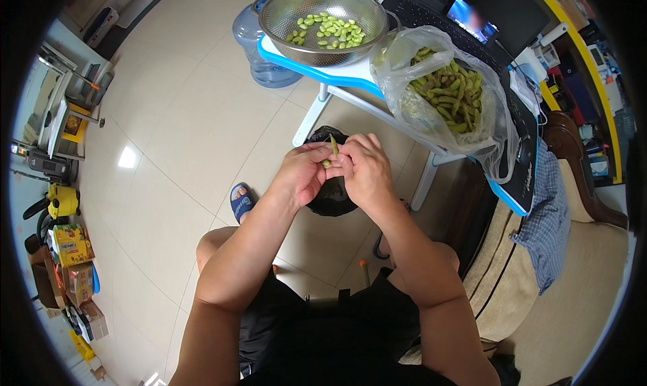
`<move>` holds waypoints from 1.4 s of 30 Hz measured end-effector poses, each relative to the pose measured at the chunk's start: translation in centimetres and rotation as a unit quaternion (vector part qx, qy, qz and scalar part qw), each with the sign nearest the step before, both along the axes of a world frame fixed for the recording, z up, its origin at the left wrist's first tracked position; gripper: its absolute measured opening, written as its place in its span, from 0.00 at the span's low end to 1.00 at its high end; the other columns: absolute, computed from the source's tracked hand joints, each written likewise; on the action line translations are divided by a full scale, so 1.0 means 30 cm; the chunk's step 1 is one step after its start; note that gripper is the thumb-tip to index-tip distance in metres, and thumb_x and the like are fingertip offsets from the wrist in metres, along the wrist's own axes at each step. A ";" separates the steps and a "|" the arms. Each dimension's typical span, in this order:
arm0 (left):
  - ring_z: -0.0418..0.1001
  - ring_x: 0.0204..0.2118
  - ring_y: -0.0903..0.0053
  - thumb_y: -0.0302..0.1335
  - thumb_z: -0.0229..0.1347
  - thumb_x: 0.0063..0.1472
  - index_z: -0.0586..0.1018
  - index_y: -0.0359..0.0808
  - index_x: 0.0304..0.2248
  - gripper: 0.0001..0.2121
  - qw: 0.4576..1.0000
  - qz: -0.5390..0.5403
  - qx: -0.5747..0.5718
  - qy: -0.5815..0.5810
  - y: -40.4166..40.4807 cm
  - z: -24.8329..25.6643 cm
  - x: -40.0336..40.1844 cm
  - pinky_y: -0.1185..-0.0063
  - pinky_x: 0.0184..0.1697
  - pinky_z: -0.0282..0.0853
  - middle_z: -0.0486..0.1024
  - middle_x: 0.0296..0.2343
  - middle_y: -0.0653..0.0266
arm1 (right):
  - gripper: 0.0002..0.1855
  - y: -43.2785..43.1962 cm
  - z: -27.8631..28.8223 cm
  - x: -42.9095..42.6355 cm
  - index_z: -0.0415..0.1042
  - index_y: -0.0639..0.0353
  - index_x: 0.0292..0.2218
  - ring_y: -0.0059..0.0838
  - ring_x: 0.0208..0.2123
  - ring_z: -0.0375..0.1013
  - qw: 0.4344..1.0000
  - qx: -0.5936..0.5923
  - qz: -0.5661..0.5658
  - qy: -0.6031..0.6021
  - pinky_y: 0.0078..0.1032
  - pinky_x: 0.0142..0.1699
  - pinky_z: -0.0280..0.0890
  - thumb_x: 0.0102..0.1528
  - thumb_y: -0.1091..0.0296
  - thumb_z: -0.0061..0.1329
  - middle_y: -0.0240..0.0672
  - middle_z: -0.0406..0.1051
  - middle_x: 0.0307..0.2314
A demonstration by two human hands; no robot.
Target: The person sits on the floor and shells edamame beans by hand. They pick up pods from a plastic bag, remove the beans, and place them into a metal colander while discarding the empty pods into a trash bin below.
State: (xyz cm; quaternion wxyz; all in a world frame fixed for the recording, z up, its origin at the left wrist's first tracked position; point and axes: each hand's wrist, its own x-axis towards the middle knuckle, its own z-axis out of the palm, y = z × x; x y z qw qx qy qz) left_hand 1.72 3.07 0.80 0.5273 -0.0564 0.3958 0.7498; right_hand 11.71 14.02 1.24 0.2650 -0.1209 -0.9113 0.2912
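My left hand and my right hand meet above a black bag-lined bin on the floor. Between their fingertips they hold a green soybean pod, pointing away from me. A shelled green bean shows at the fingers of my left hand. Beyond them a perforated steel colander stands on the blue-edged table, with many shelled beans inside. To its right an open clear plastic bag holds a heap of unshelled pods.
A blue-edged folding table carries a laptop with a phone on it. A large water bottle stands behind the table's left corner. A beige sofa with a blue checked cloth is at the right.
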 end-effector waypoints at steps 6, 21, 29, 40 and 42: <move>0.77 0.33 0.64 0.20 0.46 0.63 0.71 0.20 0.35 0.07 1.000 -0.004 0.010 0.002 0.000 -0.010 0.002 0.71 0.40 0.77 0.74 0.30 0.51 | 0.02 0.010 -0.007 0.000 0.69 0.61 0.23 0.43 0.33 0.64 1.000 -0.022 -0.008 -0.008 0.37 0.38 0.62 0.46 0.77 0.50 0.37 0.67 0.25; 0.77 0.31 0.66 0.20 0.48 0.63 0.72 0.21 0.36 0.07 1.000 0.001 -0.005 0.007 0.007 -0.007 0.005 0.73 0.37 0.78 0.75 0.31 0.50 | 0.03 0.026 -0.008 -0.003 0.68 0.63 0.24 0.41 0.34 0.64 0.999 -0.039 0.000 -0.015 0.35 0.38 0.62 0.47 0.78 0.50 0.36 0.68 0.28; 0.77 0.36 0.65 0.20 0.49 0.63 0.71 0.21 0.38 0.08 1.000 -0.022 0.003 -0.008 0.002 -0.009 -0.006 0.72 0.43 0.76 0.75 0.34 0.50 | 0.04 0.020 -0.020 -0.003 0.67 0.63 0.25 0.42 0.35 0.64 0.998 -0.048 -0.017 -0.029 0.36 0.40 0.62 0.49 0.77 0.49 0.38 0.68 0.29; 0.77 0.38 0.67 0.13 0.52 0.57 0.75 0.26 0.37 0.08 0.998 -0.045 0.042 0.032 0.008 -0.026 -0.001 0.73 0.44 0.75 0.76 0.35 0.53 | 0.05 0.029 -0.036 0.003 0.67 0.64 0.27 0.40 0.34 0.65 0.987 -0.150 -0.048 0.018 0.33 0.40 0.62 0.52 0.74 0.50 0.38 0.68 0.28; 0.77 0.37 0.68 0.13 0.52 0.57 0.75 0.25 0.37 0.08 0.995 -0.068 0.052 0.045 0.005 -0.041 -0.010 0.74 0.43 0.75 0.77 0.34 0.53 | 0.05 0.030 -0.035 0.000 0.66 0.63 0.27 0.42 0.34 0.64 0.985 -0.167 -0.045 0.029 0.36 0.40 0.61 0.52 0.73 0.49 0.38 0.67 0.27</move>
